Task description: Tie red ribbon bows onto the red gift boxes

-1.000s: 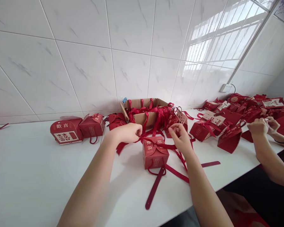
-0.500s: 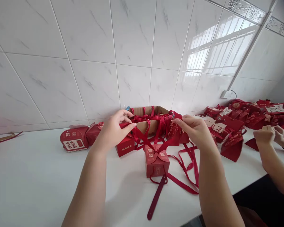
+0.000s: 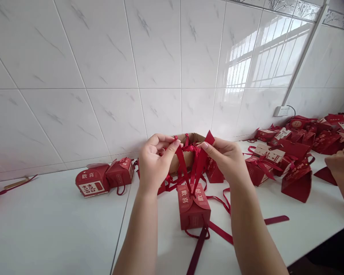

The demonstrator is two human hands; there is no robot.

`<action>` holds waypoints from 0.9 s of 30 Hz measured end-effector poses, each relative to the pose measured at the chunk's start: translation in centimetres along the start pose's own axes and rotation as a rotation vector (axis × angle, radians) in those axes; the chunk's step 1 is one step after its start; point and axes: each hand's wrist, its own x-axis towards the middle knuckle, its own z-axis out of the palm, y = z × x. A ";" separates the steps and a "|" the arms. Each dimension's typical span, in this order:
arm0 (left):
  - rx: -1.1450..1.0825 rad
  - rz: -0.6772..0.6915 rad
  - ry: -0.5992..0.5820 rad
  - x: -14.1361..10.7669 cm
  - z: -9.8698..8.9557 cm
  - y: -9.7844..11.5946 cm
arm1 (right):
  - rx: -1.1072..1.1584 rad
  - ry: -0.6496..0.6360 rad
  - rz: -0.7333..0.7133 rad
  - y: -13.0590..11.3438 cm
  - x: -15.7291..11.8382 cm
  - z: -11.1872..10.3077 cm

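Observation:
A small red gift box [image 3: 194, 210] with pale characters stands on the white table, and a red ribbon [image 3: 200, 168] rises from its top in two ends. My left hand [image 3: 159, 160] pinches one end between thumb and fingers. The other end is pinched in my right hand [image 3: 225, 154], its pointed tip sticking up above the fingers. Both ends are raised in a narrow V over the box. A dark red strap and a twisted cord handle lie at the front of the box.
Behind my hands is an open cardboard box [image 3: 199, 136] with red ribbons. Two red boxes [image 3: 93, 181] stand left. Many red boxes [image 3: 296, 152] are piled right, near another person's hand [image 3: 342, 164]. A tiled wall [image 3: 160, 107] backs the table [image 3: 60, 225].
My hands have come closer together, drawing the ribbon ends into a narrower V. The view has shifted, so the left boxes and table seam show more. The other person's hand sits nearer the right edge.

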 end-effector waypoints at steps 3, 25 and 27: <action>-0.135 0.044 0.083 -0.6 1.6 -0.4 | 0.049 -0.036 0.014 0.0 0.0 -0.2; -0.314 0.056 0.143 -1.1 1.9 0.5 | 0.061 -0.038 -0.076 -1.4 -0.9 -1.1; -0.321 0.064 0.156 -0.9 1.7 0.3 | 0.053 -0.019 -0.080 -1.4 -0.9 -1.0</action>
